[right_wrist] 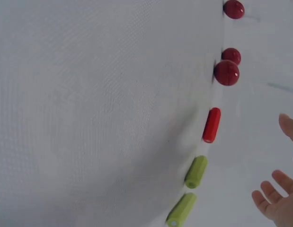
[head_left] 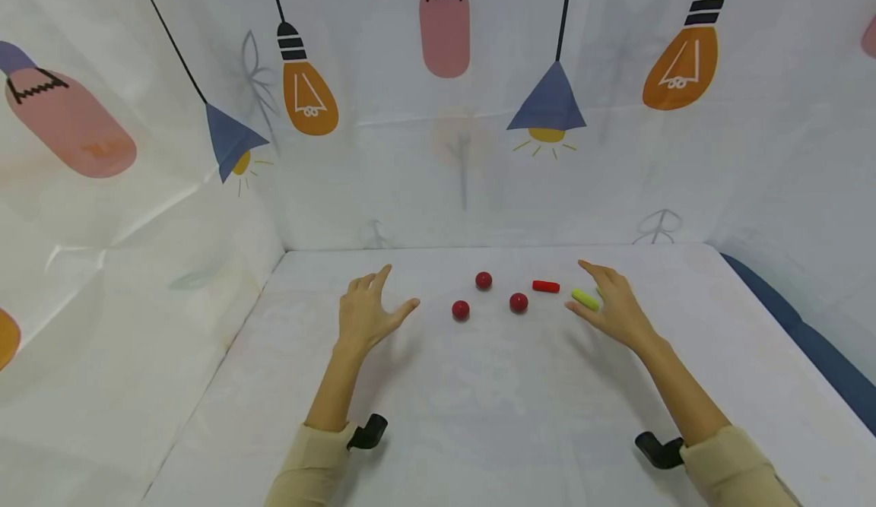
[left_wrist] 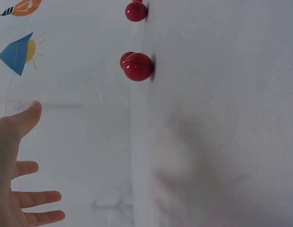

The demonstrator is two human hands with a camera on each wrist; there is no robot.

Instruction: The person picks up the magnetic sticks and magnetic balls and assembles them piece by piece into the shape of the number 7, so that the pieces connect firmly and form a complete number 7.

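Note:
Three shiny dark red balls lie on the white table: a left ball (head_left: 461, 310), a far ball (head_left: 484, 280) and a right ball (head_left: 518, 303). Beside them is a short bright red stick (head_left: 546, 286). Farther right lie two yellow-green sticks, one nearer (right_wrist: 196, 171) and another (right_wrist: 182, 209), partly hidden by the right hand in the head view. My left hand (head_left: 366, 313) hovers left of the balls, thumb spread from the fingers, holding nothing. Over by the green sticks, my right hand (head_left: 616, 308) is held above the table, thumb and fingers apart, with nothing gripped.
The white-covered table (head_left: 465, 416) meets a white sheet (head_left: 438, 180) printed with lamps and bulbs at the back. Another sheet hangs along the left. A dark blue object (head_left: 801, 332) runs beyond the table's right edge. Black wrist mounts (head_left: 368, 431) sit at both cuffs.

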